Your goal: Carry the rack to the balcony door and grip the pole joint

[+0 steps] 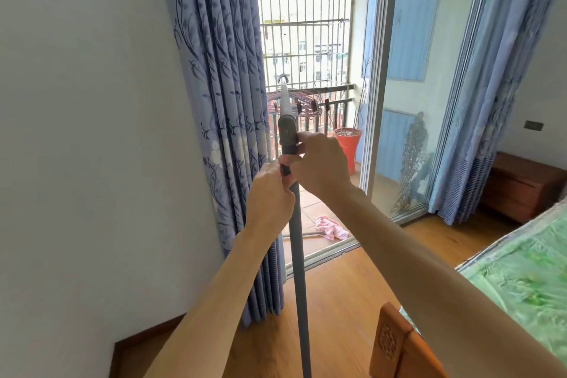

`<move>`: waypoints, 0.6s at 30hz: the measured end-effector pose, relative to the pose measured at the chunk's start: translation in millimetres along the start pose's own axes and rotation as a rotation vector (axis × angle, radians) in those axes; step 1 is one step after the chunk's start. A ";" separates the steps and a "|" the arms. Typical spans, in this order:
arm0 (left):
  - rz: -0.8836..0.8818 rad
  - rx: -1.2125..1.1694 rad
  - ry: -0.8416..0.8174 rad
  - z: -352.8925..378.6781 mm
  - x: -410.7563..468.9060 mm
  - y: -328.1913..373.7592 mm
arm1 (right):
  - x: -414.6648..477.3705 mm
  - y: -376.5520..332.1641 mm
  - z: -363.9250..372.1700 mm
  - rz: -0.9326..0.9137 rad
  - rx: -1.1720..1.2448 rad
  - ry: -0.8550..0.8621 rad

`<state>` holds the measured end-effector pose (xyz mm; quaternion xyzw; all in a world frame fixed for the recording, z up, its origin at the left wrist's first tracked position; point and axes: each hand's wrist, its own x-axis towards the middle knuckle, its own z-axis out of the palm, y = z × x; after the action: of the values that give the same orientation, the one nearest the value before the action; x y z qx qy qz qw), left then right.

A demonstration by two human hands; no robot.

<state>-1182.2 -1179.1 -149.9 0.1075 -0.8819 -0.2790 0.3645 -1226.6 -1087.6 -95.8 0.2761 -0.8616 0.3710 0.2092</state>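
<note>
- Grey pole (297, 239): held nearly upright in front of the person, rising from the bottom edge of the view to a thicker grey collar (287, 132), above which a slimmer pale section (284, 98) runs on to a small hooked tip.
- Left hand (270, 193): fingers curled round the pole just below the collar, clamped on it; fingertips show on the pole's far side.
- Right hand (322, 163): just above and to the right of the left hand, touching it; thumb and fingers pinch the lower part of the collar.
- Blue floral curtain (221, 86): hangs directly beyond the left hand, gathered in folds against the white wall (86, 116).
- Balcony doorway: open beyond both hands, with window bars (303, 9), a cluster of hangers (306, 107) behind the pale section, and a red pot (348, 144) just right of the right hand.
- Pink cloth (333, 227): on the balcony tiles, below the right forearm.
- Wooden floor (343, 301): beneath both arms.
- Bed (521, 270): green cover, well to the right of the right arm; a wooden nightstand (518, 187) stands beyond it.
</note>
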 end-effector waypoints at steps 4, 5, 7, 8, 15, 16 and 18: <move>0.002 -0.015 -0.034 -5.3 10.7 -12.1 | 8.2 -6.2 10.1 0.016 -0.007 -0.013; 0.006 -0.020 -0.034 -5.9 12.6 -14.4 | 9.9 -6.9 11.8 0.021 -0.011 -0.014; 0.008 -0.024 -0.025 -6.3 16.1 -18.0 | 13.2 -7.8 15.2 0.036 -0.007 -0.009; 0.008 -0.022 -0.021 -6.2 17.9 -19.2 | 14.7 -7.9 16.6 0.045 -0.002 -0.006; 0.015 0.008 -0.019 0.8 34.6 -29.7 | 28.4 -7.0 28.5 0.038 -0.015 -0.002; 0.012 0.011 -0.018 2.2 37.5 -31.7 | 30.9 -6.4 30.9 0.035 -0.013 0.002; 0.018 0.010 -0.024 4.5 44.5 -35.5 | 36.6 -5.0 35.2 0.037 -0.009 0.002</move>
<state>-1217.5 -1223.8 -146.8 0.0980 -0.8885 -0.2725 0.3560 -1256.8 -1128.7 -94.9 0.2588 -0.8679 0.3713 0.2046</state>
